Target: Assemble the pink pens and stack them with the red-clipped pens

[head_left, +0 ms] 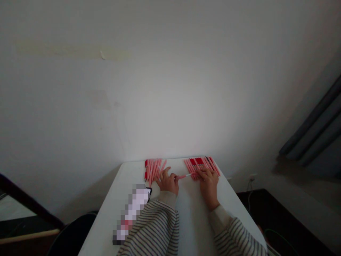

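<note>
My left hand (169,181) pinches one end of a thin pink pen-like stick (182,176) between thumb and finger, its other fingers spread. The stick's white part points toward my right hand (209,183), whose closed fingertips are at its other end. Left of my left hand lies a row of pink sticks (153,170) with red pieces at its left edge. Beyond my right hand is a second row of pink sticks (211,165) with red pieces among them. Parts of both rows are hidden by my fingers.
A white table (188,220) stands against a pale wall (170,89). A phone-like object (134,211), mostly pixelated, lies at the left near my sleeve. Dark curtains (317,131) hang at the right. A dark rounded seat (71,234) is at the lower left.
</note>
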`<state>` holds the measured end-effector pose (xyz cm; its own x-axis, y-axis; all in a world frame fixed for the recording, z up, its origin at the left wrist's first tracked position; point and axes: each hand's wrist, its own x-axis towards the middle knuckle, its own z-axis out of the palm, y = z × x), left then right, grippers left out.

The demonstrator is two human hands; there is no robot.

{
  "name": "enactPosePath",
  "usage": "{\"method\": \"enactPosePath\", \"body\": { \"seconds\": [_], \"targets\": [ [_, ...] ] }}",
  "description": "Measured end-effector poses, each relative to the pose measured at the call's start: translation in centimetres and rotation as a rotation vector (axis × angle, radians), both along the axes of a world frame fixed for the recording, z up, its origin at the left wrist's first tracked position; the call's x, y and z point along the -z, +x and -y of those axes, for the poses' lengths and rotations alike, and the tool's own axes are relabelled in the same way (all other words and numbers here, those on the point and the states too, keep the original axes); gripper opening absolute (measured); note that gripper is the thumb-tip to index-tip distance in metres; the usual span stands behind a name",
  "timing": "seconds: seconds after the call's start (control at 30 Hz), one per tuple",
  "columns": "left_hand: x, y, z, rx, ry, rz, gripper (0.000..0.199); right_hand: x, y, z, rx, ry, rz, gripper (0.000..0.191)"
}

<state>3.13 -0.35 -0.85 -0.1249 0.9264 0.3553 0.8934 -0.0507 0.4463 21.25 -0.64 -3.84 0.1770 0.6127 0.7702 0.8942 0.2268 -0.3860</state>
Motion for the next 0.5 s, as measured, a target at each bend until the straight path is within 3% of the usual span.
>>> {"method": "enactPosePath", "body": {
  "seconds": [0.23, 0.5],
  "targets": [
    [0.04, -0.22, -0.18, -0.063, 0.013, -0.009, 0.018, 0.29, 0.27, 0.19, 0.124, -0.057, -0.038, 0.020],
    [0.38, -0.83, -0.72, -0.296, 0.097, -0.097, 0.027, 0.39, 0.17, 0.03, 0.109, -0.026, -0.019, 0.021]
  ]
}}
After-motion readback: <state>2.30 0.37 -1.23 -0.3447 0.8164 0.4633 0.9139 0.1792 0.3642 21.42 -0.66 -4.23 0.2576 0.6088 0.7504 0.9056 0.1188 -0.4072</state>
